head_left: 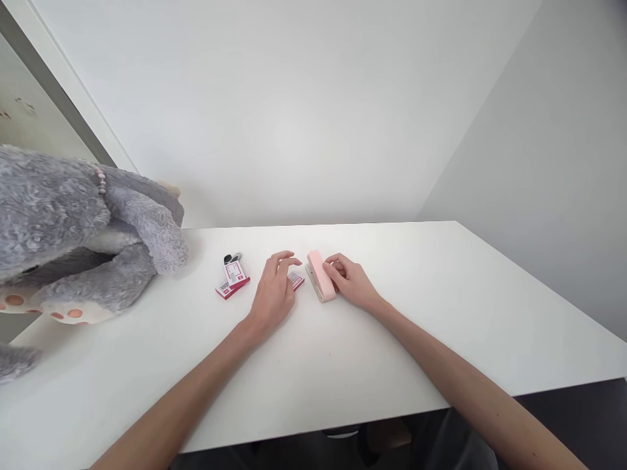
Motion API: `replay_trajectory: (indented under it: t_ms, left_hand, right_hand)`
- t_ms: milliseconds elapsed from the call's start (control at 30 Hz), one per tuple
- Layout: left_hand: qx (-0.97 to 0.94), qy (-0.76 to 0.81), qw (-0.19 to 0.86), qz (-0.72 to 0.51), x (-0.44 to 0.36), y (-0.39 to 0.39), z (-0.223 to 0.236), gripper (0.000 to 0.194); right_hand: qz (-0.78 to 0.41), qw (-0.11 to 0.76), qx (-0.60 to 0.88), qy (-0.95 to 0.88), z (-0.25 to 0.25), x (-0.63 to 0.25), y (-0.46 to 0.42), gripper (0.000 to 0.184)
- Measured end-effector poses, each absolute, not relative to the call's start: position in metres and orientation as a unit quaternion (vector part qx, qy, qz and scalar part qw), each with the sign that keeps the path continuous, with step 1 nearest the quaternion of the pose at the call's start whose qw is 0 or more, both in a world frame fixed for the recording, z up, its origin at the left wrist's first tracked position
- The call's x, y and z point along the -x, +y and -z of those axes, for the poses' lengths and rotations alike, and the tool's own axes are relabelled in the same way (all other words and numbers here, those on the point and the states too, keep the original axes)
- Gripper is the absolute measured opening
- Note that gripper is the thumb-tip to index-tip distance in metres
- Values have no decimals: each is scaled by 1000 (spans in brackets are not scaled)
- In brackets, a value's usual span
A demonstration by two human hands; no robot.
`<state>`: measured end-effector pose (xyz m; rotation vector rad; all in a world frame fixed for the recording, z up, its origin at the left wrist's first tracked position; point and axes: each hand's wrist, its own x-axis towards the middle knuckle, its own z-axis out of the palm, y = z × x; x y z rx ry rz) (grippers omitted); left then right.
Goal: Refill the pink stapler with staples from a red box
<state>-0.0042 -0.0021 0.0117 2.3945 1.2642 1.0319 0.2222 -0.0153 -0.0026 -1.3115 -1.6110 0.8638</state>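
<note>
A pink stapler [323, 277] with a pale base lies lengthwise on the white table, pointing away from me. My right hand [351, 282] is at its right side, with thumb and fingers closed on the pink top. To the left, my left hand [274, 287] hovers or rests with its fingers bent and apart. Partly hidden behind it is a small red-and-white box [296, 281], between that hand and the stapler. Whether the left hand touches this box I cannot tell.
Two similar red-and-white boxes [236, 273] overlap farther left, beside a small black and silver object [232, 258]. A big grey plush toy [132, 261] sits at the table's left end. Behind the white table [416, 339] stands a white wall [294, 117].
</note>
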Motion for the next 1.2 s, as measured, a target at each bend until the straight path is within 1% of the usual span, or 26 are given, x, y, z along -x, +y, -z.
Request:
replay_trajectory:
  t_ms: [100, 167, 267, 367, 533, 633, 733, 800, 833, 933, 1033, 1100, 1200]
  left_hand:
    - [-806, 493, 65, -322, 7, 0, -9, 40]
    - [-794, 527, 64, -297, 8, 1, -9, 34]
    - [-793, 534, 91, -278, 7, 0, -10, 31]
    - [-798, 515, 127, -286, 5, -2, -11, 30]
    - [-795, 474, 215, -312, 3, -4, -11, 29]
    - [-800, 454, 237, -313, 3, -4, -11, 29]
    - [-808, 441, 236, -311, 4, -3, -10, 30]
    - [-813, 446, 202, -316, 6, -2, -10, 29]
    - [-815, 454, 168, -320, 6, -1, -10, 28]
    - [-812, 480, 19, -332, 10, 4, -9, 27]
    - [-791, 517, -106, -309, 14, 9, -5, 35]
    - [-779, 549, -139, -271, 16, 11, -3, 46]
    - [-759, 601, -140, -207, 16, 9, -3, 56]
  right_hand:
    - [-345, 427, 529, -647, 3, -223, -15, 39]
    - [-348, 427, 529, -646, 3, -223, -15, 38]
    - [-368, 422, 518, -647, 0, -222, -17, 37]
    - [-393, 409, 507, -649, -2, -221, -19, 36]
    - [-419, 405, 494, -646, -2, -220, -20, 40]
    - [-423, 409, 487, -646, -1, -220, -19, 41]
    - [-427, 412, 482, -645, 1, -221, -19, 41]
    - [-429, 416, 480, -642, 2, -221, -19, 42]
    - [-429, 418, 480, -640, 2, -220, -18, 42]
    - [-426, 422, 487, -635, 3, -220, -17, 41]
    - [-422, 423, 493, -633, 2, -220, -17, 40]
    - [-420, 422, 494, -634, 1, -220, -17, 38]
    - [-413, 421, 496, -637, 1, -220, -18, 37]
